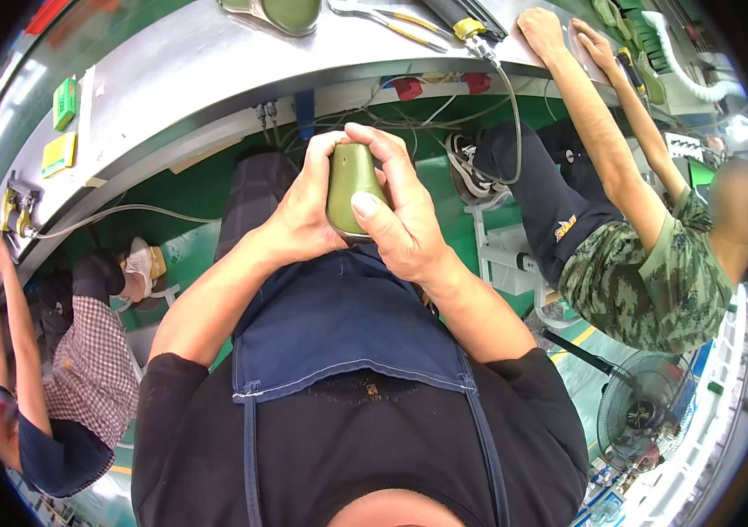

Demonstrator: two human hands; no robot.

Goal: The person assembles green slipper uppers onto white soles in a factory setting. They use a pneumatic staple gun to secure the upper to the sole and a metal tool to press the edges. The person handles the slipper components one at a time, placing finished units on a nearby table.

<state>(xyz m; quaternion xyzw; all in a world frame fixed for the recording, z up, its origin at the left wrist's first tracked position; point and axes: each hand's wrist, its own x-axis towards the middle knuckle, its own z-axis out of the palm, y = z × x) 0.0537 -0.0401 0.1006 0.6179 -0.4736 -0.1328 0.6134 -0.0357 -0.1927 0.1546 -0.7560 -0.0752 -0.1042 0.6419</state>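
Observation:
Between my two hands, just off the bench's near edge, is a smooth olive-green moulded piece [352,189], narrower at its far end and rounded at the near one. My left hand [308,202] wraps its left side. My right hand [402,206] curls round the right side, its thumb lying on the upper surface. The underside of the piece is hidden by my hands and I cannot make out its exact kind. Ahead on the bench lies another olive-green piece [290,13] with a pale edge, cut off by the frame.
The metal bench [172,66] curves across the front. On it lie yellow-handled pliers [404,25], a black air tool [466,18] with a hose, a green box [64,103] and a yellow pad [58,155]. People sit on both sides. A fan [646,408] stands at right.

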